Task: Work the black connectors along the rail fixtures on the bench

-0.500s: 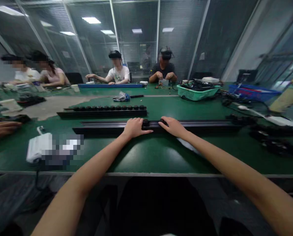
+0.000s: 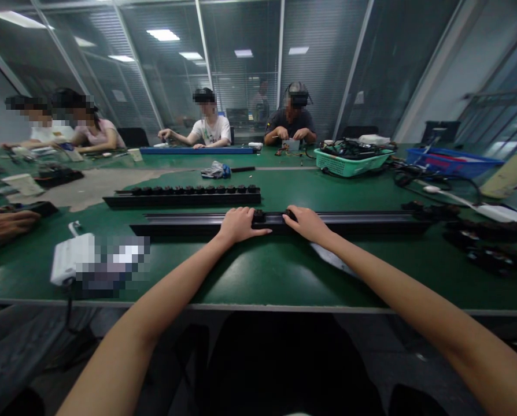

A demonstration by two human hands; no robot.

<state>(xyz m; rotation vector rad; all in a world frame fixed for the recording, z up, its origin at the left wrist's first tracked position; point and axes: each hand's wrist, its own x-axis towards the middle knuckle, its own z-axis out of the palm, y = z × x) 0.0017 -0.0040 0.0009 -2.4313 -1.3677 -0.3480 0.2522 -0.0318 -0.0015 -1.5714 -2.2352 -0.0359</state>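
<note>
A long black rail (image 2: 184, 229) with a shiny groove lies crosswise on the green table in front of me. My left hand (image 2: 239, 224) grips the rail, fingers over its far side and thumb along the near face. Beside those fingertips, a small black part (image 2: 258, 215) sits in the groove. To the right, my right hand (image 2: 307, 223) has its thumb and fingers closed around another small black part (image 2: 290, 214) at the rail. The fingers partly cover both small parts. A short gap of rail separates the two hands.
Behind the rail lies a second black rail (image 2: 180, 200) with a row of round black parts. Black parts (image 2: 493, 242) lie at right, near a green basket (image 2: 354, 163). A white adapter (image 2: 73, 258) stands at left, near a co-worker's hand (image 2: 9, 225). Several people sit opposite.
The view has shifted slightly. Both my hands keep nearly the same places on the rail and the small black parts.
</note>
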